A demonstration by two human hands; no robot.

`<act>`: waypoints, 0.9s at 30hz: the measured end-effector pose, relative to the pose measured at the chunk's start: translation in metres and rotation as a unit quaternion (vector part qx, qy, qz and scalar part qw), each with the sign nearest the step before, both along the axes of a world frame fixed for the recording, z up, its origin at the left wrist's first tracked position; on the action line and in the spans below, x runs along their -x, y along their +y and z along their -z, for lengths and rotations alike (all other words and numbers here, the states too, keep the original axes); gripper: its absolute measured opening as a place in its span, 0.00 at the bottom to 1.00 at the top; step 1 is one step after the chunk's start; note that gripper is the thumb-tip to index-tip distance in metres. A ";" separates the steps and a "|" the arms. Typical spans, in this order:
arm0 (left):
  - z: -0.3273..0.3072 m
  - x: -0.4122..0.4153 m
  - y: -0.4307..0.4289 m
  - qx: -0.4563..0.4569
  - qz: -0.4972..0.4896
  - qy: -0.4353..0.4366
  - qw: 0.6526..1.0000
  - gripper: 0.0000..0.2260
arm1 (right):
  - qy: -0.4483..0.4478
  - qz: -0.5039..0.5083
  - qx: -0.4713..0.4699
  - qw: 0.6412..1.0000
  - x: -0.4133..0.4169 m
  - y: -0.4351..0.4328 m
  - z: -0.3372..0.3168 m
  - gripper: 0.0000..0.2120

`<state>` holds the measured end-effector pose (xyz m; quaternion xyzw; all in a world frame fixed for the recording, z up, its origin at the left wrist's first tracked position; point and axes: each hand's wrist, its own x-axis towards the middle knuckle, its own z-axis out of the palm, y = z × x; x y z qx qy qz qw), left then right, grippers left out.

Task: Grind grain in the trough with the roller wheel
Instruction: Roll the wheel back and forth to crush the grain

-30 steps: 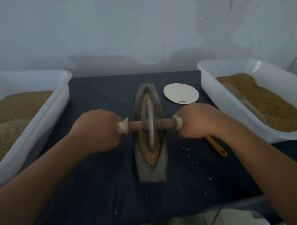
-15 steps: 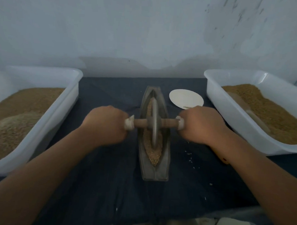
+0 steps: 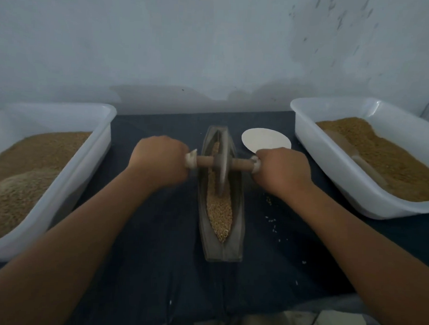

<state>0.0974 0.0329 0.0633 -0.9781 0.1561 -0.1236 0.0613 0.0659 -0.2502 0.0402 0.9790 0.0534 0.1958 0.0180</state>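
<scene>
Head view: a person is bending over the trough (image 3: 237, 227), which is lying on a dark cloth (image 3: 143, 245) with its long axis running straight away from the body.
Roller wheel (image 3: 220, 166): is standing on edge in the trough's far half, disc in line with the trough.
Axle (image 3: 203, 161): is crossing the trough squarely.
Left hand (image 3: 159, 160): is wrapping a closed fist round the axle end left of the trough.
Right hand (image 3: 284, 170): is gripping the end right of the trough, equally near the wheel.
Grain (image 3: 220, 211): is filling the trough's groove, mostly on the near side of the wheel and looking whole.
Coming move: probably an even two-handed pull along the trough toward the body.
Spilled kernels (image 3: 272, 221): are lying right of the trough.
</scene>
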 end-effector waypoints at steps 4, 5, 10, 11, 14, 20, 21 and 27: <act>0.026 0.061 0.027 0.008 0.070 -0.069 0.995 0.16 | -0.047 -0.088 0.018 0.995 0.056 -0.007 0.001 0.15; 0.028 0.067 0.030 0.014 0.078 -0.091 0.993 0.18 | -0.053 -0.101 0.015 0.993 0.061 -0.009 0.001 0.14; 0.036 0.019 0.016 0.058 -0.012 -0.035 0.998 0.15 | -0.089 -0.071 0.062 0.992 0.010 0.001 -0.003 0.16; 0.033 0.005 0.010 0.071 -0.031 -0.022 0.997 0.15 | -0.094 -0.060 0.062 0.992 -0.006 0.005 -0.008 0.16; 0.029 -0.013 0.001 0.100 -0.045 -0.007 0.994 0.14 | -0.083 -0.049 0.053 0.994 -0.027 0.012 -0.019 0.16; 0.046 0.062 0.028 0.072 0.071 -0.124 0.987 0.20 | -0.108 -0.084 0.050 0.989 0.046 -0.005 0.000 0.18; 0.048 0.071 0.031 0.079 0.082 -0.140 0.984 0.20 | -0.120 -0.096 0.045 0.987 0.057 -0.008 0.005 0.16; 0.041 0.024 0.014 0.071 0.027 -0.132 0.988 0.19 | -0.088 -0.038 0.051 0.994 0.006 0.000 0.006 0.18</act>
